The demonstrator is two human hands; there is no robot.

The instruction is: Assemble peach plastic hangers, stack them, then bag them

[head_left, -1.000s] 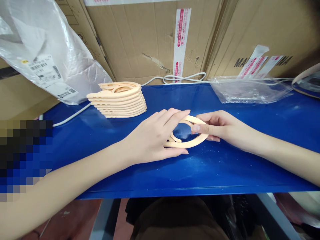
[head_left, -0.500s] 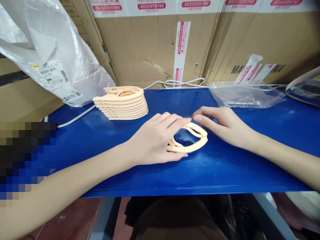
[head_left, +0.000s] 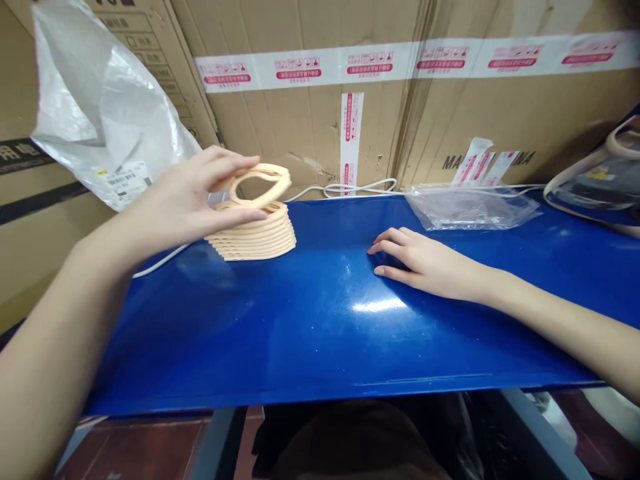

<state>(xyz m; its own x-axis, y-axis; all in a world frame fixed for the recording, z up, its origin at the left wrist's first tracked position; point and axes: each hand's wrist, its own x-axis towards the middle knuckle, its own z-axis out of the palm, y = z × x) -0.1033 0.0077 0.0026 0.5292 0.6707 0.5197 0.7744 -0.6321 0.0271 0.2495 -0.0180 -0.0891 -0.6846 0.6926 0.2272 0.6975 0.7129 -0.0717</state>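
My left hand (head_left: 187, 193) holds a cream plastic folding hanger (head_left: 267, 197), folded into a leaf-shaped loop, between the thumb and fingers. It is just above a neat stack of matching folded hangers (head_left: 255, 241) at the left back of the blue table; whether it touches the top one I cannot tell. Part of the stack is hidden behind my thumb and palm. On the right, my right hand (head_left: 423, 263) rests on the blue tabletop (head_left: 320, 320) with fingers apart and nothing in them.
Behind the table stand large cardboard boxes (head_left: 280, 127) with printed tape. A white plastic bag (head_left: 120, 100) leans at the left. A white cable (head_left: 360, 189) and a clear plastic bag (head_left: 470, 210) lie along the back edge. At far right is a rimmed transparent object (head_left: 595, 180).
My left hand has carried the folding hanger from the table's middle to the left, over the stack. My right hand stays near its place, now resting flatter. The view has shifted somewhat.
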